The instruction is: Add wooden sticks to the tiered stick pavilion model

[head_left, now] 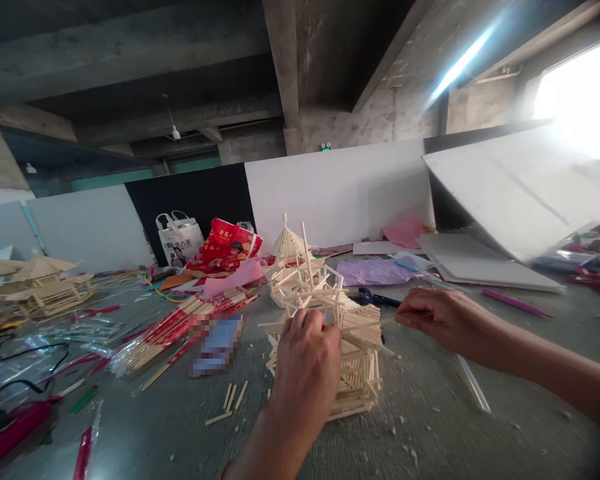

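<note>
Pale wooden sticks make the small tower model (353, 347) that stands on the grey floor, near the middle of the view and a little toward the person. The left hand (307, 363) covers its front side, with the fingers curled close around the upper frame of the model, so it grips the structure. The right hand (437, 317) is just to the right of the model, and its thumb and fingertips are pinched narrow on one thin stick (380, 324) that points to the left into the upper part of the model.

Behind the tower stands a second stick model with a pointed roof (290, 257), very near to it; I cannot tell if they touch. A few loose short sticks (229, 403) lie on the floor to the left of the left hand. Farther left lies a bundle of chopsticks in red wrappers (180, 327). At the far left there is a wide, low stick building (45, 290), well apart from the hands. A red bag (225, 247) and a white tote bag (179, 239) are at the back, before the white boards (337, 193).
</note>
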A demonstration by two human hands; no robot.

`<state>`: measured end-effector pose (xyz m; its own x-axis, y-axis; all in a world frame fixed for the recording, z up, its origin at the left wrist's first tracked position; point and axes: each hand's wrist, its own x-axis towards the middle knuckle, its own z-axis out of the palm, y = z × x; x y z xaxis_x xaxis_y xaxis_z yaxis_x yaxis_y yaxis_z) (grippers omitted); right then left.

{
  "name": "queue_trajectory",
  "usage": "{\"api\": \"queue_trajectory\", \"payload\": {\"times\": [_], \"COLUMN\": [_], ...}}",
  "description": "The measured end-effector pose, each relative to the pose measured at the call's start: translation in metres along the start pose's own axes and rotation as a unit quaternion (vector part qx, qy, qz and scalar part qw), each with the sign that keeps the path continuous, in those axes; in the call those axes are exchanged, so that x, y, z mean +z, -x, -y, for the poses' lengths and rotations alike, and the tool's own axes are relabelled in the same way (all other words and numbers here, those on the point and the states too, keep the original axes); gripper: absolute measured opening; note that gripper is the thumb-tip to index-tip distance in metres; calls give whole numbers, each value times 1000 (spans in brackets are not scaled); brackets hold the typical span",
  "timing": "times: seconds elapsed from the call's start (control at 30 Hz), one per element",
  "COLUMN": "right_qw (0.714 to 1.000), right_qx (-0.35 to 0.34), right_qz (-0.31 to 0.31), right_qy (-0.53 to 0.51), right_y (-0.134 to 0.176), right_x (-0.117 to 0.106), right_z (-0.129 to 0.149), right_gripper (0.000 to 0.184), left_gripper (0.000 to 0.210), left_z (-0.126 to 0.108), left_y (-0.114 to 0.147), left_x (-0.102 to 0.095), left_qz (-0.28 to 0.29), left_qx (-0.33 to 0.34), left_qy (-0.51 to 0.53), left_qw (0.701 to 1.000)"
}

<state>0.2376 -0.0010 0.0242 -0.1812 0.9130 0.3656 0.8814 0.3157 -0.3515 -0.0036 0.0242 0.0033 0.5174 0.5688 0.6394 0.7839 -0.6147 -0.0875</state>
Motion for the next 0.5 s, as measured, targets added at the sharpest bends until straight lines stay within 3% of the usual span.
{"api": "queue_trajectory", "payload": {"times": [0.23,0.5], "right_qw": [1000,999], "right_qx": [-5,-33], "right_qz": [-5,-14], "right_qy": [-14,-18], "right_y": [10,39], "right_x": [-6,-17], "right_z": [7,18], "right_gripper": [25,29], "left_gripper": [17,15], "left_z": [-3,-5], "left_y": [3,22], "left_x": [-10,-41], "left_qz": [-17,-35], "left_qx": [4,9], "left_qy": [18,170], "left_qw": [1000,985]}}
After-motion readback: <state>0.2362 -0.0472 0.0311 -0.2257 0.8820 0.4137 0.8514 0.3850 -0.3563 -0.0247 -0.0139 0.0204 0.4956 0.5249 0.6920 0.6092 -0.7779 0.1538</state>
